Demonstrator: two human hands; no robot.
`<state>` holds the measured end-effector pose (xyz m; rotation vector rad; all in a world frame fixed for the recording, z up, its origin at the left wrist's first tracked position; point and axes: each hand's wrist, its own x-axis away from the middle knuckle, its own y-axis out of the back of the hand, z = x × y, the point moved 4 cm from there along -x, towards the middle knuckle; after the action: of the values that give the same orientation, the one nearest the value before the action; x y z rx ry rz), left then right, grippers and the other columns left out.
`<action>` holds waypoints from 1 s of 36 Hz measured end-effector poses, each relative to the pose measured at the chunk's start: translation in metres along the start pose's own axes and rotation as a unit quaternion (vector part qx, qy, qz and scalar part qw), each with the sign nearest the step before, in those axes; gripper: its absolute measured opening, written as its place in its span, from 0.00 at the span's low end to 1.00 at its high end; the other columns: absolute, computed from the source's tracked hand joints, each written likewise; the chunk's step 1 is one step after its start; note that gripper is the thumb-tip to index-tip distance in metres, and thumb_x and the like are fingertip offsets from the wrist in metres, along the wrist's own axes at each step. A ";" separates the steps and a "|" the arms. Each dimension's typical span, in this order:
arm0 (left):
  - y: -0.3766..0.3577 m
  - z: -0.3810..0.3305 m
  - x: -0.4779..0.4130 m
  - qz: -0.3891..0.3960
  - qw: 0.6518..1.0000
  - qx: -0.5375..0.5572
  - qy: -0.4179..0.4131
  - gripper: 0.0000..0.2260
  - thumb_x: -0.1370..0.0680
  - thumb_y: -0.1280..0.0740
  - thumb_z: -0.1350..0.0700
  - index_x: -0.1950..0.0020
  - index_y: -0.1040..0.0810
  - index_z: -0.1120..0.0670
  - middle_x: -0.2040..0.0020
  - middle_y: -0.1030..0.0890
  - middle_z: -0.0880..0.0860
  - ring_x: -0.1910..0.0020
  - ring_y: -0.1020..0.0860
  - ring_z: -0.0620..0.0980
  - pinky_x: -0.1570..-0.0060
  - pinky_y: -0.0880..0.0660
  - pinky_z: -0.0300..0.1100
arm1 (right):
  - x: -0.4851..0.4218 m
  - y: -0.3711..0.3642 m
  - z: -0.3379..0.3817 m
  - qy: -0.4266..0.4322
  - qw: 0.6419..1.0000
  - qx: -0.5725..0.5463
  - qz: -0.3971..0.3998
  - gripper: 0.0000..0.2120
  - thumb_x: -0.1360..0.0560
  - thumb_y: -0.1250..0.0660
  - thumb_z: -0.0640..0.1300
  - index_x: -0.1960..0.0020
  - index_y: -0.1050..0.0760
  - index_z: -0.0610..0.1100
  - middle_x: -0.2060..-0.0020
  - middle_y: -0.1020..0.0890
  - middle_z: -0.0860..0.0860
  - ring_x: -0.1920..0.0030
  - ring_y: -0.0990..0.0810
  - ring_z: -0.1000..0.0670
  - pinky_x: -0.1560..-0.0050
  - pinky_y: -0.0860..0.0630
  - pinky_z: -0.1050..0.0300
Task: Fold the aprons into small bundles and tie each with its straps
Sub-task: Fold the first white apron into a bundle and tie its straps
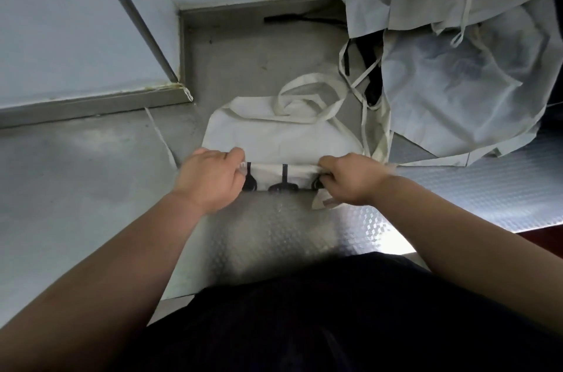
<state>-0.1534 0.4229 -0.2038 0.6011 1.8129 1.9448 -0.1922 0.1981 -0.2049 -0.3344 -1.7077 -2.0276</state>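
A cream apron (280, 134) lies folded flat on the steel counter (91, 164) in front of me, its near edge rolled over so that black printed marks show. My left hand (210, 176) pinches the left end of that rolled edge. My right hand (350, 179) grips the right end. The apron's neck loop and straps (307, 97) lie coiled on its far side, and one thin strap (161, 137) trails off to the left.
A heap of unfolded pale aprons (451, 45) with loose ties covers the counter's back right. A light blue wall (76, 30) with a metal corner strip steps out at left. The counter's front edge runs close to my dark-clothed body.
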 end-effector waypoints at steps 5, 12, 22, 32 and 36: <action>-0.026 -0.003 0.025 0.131 0.990 0.048 0.026 0.14 0.18 0.51 0.50 0.40 0.29 0.53 0.47 0.21 0.53 0.48 0.23 0.57 0.53 0.36 0.45 | 0.001 -0.010 0.010 -0.015 0.999 0.019 0.045 0.08 0.22 0.46 0.49 0.46 0.34 0.47 0.46 0.22 0.46 0.48 0.26 0.44 0.53 0.34 0.54; -0.044 -0.004 0.039 0.027 0.995 0.095 0.033 0.22 0.34 0.31 0.66 0.42 0.20 0.53 0.50 0.21 0.55 0.53 0.22 0.59 0.47 0.36 0.47 | -0.003 -0.033 0.008 -0.001 0.990 0.143 0.004 0.23 0.19 0.48 0.49 0.25 0.49 0.58 0.29 0.38 0.48 0.29 0.40 0.43 0.27 0.51 0.44; -0.046 -0.029 0.058 0.187 0.969 0.142 0.074 0.48 0.39 0.47 0.23 0.24 0.48 0.44 0.29 0.45 0.50 0.30 0.48 0.50 0.29 0.49 0.48 | 0.008 -0.051 0.011 0.033 0.995 0.092 0.037 0.38 0.26 0.49 0.69 0.23 0.55 0.53 0.24 0.51 0.49 0.25 0.46 0.45 0.25 0.55 0.48; -0.028 0.001 0.033 0.234 0.928 0.274 0.092 0.18 0.24 0.36 0.41 0.38 0.24 0.47 0.43 0.21 0.45 0.42 0.25 0.48 0.47 0.30 0.38 | 0.004 -0.019 0.013 0.033 0.999 0.019 0.027 0.19 0.22 0.45 0.61 0.45 0.29 0.47 0.55 0.24 0.50 0.51 0.25 0.47 0.58 0.32 0.55; -0.028 0.003 0.029 0.239 0.921 0.278 0.130 0.16 0.20 0.45 0.42 0.49 0.25 0.52 0.51 0.21 0.52 0.49 0.24 0.53 0.55 0.32 0.42 | -0.005 -0.020 0.015 0.009 0.998 0.045 0.047 0.20 0.21 0.50 0.61 0.40 0.30 0.50 0.50 0.23 0.50 0.46 0.26 0.45 0.52 0.31 0.53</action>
<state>-0.1755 0.4445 -0.2309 1.0942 2.6208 1.8409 -0.1993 0.2161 -0.2213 -0.3586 -1.7338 -1.8760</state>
